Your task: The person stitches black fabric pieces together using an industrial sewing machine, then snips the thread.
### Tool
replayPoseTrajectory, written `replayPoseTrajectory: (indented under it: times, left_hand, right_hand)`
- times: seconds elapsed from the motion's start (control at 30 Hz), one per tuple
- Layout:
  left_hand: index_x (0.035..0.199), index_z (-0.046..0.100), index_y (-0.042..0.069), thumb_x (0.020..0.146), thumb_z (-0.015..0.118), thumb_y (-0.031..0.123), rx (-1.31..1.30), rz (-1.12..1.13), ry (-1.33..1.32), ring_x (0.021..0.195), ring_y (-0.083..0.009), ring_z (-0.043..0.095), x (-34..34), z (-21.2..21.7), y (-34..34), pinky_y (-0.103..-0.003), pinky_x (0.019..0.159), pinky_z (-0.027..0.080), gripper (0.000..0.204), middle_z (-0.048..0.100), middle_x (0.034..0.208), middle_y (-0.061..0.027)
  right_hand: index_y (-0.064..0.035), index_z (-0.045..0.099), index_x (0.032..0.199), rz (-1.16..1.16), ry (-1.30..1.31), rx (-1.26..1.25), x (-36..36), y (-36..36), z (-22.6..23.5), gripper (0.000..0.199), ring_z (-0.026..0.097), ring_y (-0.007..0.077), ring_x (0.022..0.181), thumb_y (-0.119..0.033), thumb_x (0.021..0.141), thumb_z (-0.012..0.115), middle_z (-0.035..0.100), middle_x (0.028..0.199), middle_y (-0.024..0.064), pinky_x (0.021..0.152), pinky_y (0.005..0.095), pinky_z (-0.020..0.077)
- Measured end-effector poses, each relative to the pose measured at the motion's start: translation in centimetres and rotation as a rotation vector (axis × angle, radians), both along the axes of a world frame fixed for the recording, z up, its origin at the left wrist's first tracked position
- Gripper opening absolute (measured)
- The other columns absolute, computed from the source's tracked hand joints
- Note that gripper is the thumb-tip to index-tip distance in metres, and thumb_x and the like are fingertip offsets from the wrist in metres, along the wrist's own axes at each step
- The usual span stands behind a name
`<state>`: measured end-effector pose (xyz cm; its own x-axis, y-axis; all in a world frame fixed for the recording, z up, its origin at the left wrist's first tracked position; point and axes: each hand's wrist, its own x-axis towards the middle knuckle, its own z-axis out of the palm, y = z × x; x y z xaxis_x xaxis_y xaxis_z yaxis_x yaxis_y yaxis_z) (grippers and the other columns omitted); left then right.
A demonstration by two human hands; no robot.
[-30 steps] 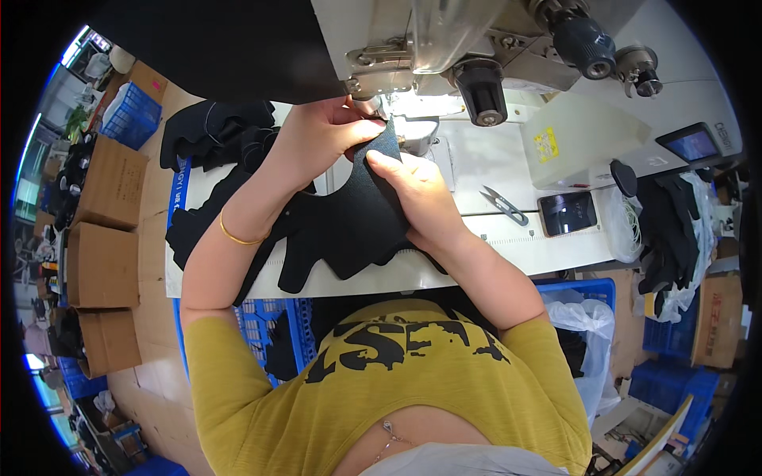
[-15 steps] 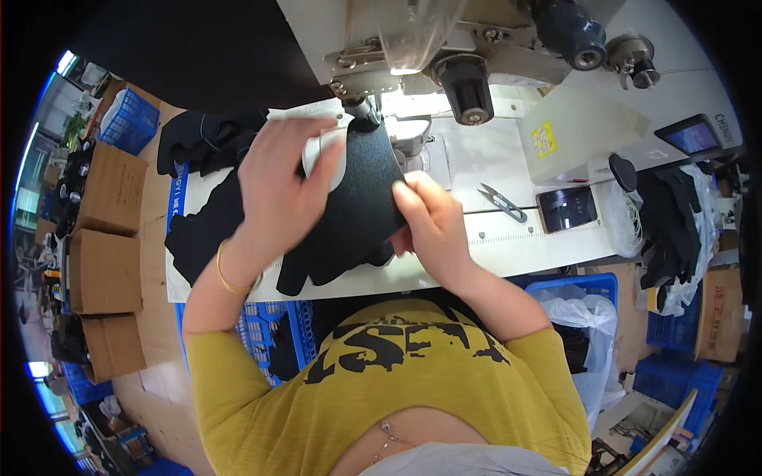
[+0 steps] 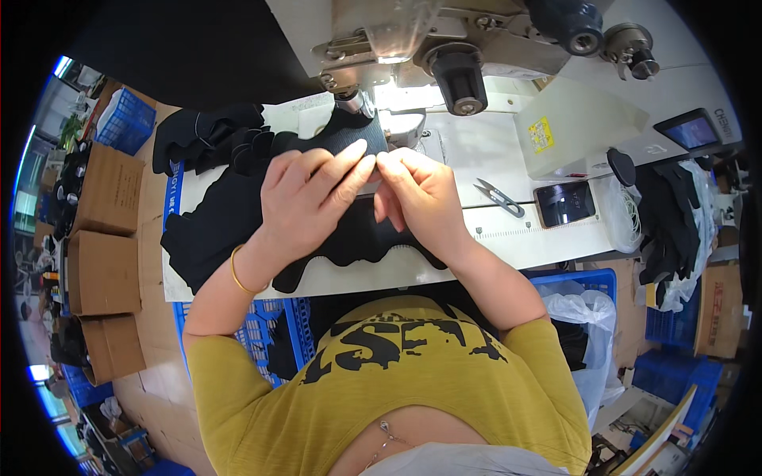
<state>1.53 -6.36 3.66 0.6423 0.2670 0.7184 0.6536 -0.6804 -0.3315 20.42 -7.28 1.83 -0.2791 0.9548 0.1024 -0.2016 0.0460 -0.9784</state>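
Both hands meet just below the roller foot (image 3: 357, 104) of a sewing machine. My left hand (image 3: 313, 194), with a gold bangle at its wrist, is closed on a black fabric piece (image 3: 348, 129) whose far end lies under the roller. Close beside it, my right hand (image 3: 421, 190) pinches the right edge of that piece between thumb and fingers. The fingertips nearly touch, and what lies between them is partly hidden. Below the hands, dark cloth with a wavy edge (image 3: 361, 238) hangs over the white machine table (image 3: 381, 278).
Thread snips (image 3: 499, 198) and a phone (image 3: 564, 204) lie on the table to the right. More black pieces (image 3: 210, 135) are heaped at the left. Blue crates (image 3: 298, 329) stand below the table edge, one at the right lined with clear plastic (image 3: 587, 313). Cardboard boxes (image 3: 107, 274) stand left.
My left hand has come down and right from the roller, off a white piece it was beside. My right hand has moved slightly up and left, so the two now meet on the fabric.
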Motion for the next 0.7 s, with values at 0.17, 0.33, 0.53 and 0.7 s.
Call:
replayPoseTrajectory:
  times: [0.17, 0.33, 0.53, 0.7]
  left_hand:
    - [0.102, 0.071, 0.011, 0.069, 0.064, 0.012, 0.006, 0.013, 0.002, 0.087, -0.0162, 0.059, -0.3, 0.9, 1.9, -0.031, 0.077, 0.044, 0.034, 0.068, 0.112, 0.0002]
    - [0.103, 0.072, 0.010, 0.069, 0.062, 0.012, 0.026, -0.004, -0.002, 0.087, -0.0178, 0.059, -0.9, 1.1, 3.6, -0.033, 0.079, 0.044, 0.036, 0.068, 0.105, 0.0002]
    - [0.105, 0.071, 0.008, 0.069, 0.065, 0.010, 0.030, 0.023, 0.015, 0.090, -0.0182, 0.059, -1.2, 1.3, 3.9, -0.034, 0.083, 0.043, 0.037, 0.067, 0.106, -0.0010]
    - [0.111, 0.068, 0.004, 0.076, 0.069, 0.012, -0.205, 0.036, -0.129, 0.094, -0.0247, 0.059, -1.5, 3.0, 2.7, -0.037, 0.085, 0.043, 0.036, 0.066, 0.108, -0.0061]
  right_hand:
    - [-0.0019, 0.062, 0.090, 0.010, 0.096, 0.026, -0.6, 1.4, -0.2, 0.022, 0.045, 0.0052, 0.043, -0.018, 0.101, 0.050, 0.060, 0.058, 0.0051, 0.042, 0.0206, 0.0344]
    - [-0.0024, 0.062, 0.092, 0.008, 0.083, 0.013, -0.8, 1.2, 0.0, 0.019, 0.046, 0.0056, 0.043, -0.016, 0.100, 0.051, 0.061, 0.060, 0.0054, 0.043, 0.0205, 0.0349]
    - [-0.0028, 0.062, 0.092, 0.042, 0.043, -0.016, -0.2, 0.8, -0.3, 0.019, 0.047, 0.0052, 0.044, -0.016, 0.099, 0.051, 0.061, 0.061, 0.0050, 0.043, 0.0202, 0.0353]
    - [-0.0029, 0.062, 0.090, 0.064, -0.032, -0.074, 0.9, -0.4, -0.9, 0.019, 0.047, 0.0039, 0.044, -0.015, 0.099, 0.051, 0.062, 0.061, 0.0032, 0.044, 0.0198, 0.0348]
